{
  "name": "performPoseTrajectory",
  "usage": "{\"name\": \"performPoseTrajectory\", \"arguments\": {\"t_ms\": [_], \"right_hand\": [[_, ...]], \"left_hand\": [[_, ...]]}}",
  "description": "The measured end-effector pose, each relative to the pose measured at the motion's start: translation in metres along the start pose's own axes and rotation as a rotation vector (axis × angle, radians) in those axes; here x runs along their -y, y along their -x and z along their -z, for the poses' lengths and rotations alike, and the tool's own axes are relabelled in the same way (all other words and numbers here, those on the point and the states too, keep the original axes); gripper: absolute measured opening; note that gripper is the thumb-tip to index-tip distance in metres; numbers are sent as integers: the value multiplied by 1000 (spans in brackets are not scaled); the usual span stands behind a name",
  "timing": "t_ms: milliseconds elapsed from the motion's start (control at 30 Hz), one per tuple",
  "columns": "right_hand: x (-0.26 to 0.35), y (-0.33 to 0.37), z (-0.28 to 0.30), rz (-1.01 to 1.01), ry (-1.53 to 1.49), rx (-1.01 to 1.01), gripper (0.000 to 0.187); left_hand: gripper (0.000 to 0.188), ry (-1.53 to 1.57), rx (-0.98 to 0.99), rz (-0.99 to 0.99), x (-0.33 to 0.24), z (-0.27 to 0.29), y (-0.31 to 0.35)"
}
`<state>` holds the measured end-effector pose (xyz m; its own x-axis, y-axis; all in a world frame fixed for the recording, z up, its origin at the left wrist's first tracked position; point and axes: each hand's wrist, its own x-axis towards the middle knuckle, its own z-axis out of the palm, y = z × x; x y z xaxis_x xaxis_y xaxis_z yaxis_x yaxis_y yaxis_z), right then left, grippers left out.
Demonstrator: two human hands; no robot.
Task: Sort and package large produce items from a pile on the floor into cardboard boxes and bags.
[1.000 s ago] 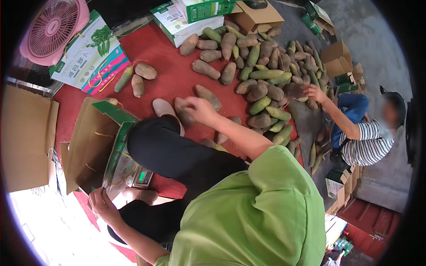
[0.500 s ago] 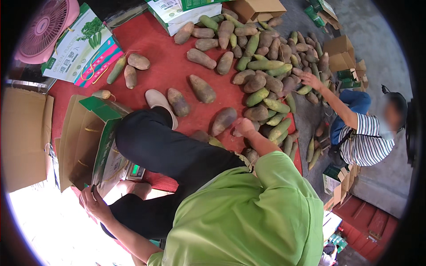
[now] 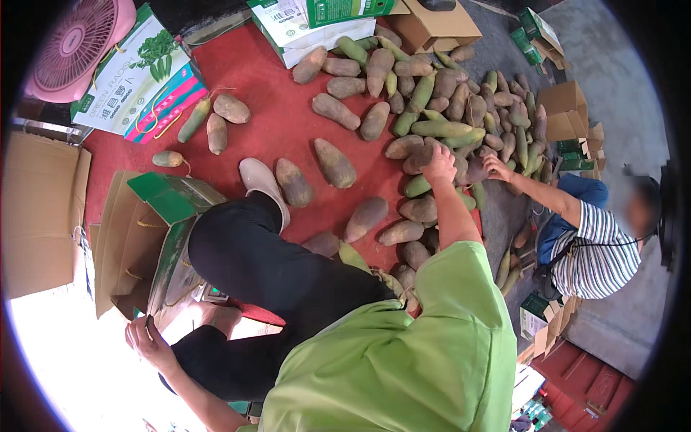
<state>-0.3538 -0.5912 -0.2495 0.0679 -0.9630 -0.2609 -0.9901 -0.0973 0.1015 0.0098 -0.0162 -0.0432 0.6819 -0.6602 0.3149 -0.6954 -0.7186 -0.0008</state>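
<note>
At the pile of radishes, my right hand (image 3: 440, 168) has its fingers curled over a brownish, soil-covered radish (image 3: 419, 159); part of it is hidden beneath the hand. On the left, my left hand (image 3: 150, 344) is closed at the lower corner of an open cardboard box (image 3: 119, 241) with green flaps. A small dark piece shows between its fingers, too little of it to name. Several brown radishes lie apart on the red mat, one of them (image 3: 366, 219) in front of my knee. Greener radishes (image 3: 450, 129) are mixed into the pile.
Facing the pile from the right, a person in a striped shirt (image 3: 594, 245) has a hand (image 3: 497, 168) on a dark radish. A pink fan (image 3: 75, 47) and a printed carton (image 3: 140, 86) stand far left. More cardboard boxes (image 3: 561, 111) line the back and right side.
My right hand has moved away from the near radishes, farther right into the pile, uncovering a radish where it was. My left hand stays by the box corner. The other person's hand has drawn lower.
</note>
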Motion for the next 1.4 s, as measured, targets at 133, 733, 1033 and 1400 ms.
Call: {"name": "performPoseTrajectory", "arguments": {"t_ms": [133, 733, 1033, 1400], "right_hand": [[2, -11, 6, 41, 3, 48, 89], [28, 34, -17, 197, -136, -50, 77], [163, 131, 177, 719, -1015, 93, 66], [355, 313, 283, 1737, -628, 92, 58]], "left_hand": [[9, 6, 18, 8, -1, 0, -1], [17, 40, -34, 81, -19, 14, -3], [16, 42, -75, 52, -13, 13, 1], [13, 90, -33, 57, -14, 21, 4]]}}
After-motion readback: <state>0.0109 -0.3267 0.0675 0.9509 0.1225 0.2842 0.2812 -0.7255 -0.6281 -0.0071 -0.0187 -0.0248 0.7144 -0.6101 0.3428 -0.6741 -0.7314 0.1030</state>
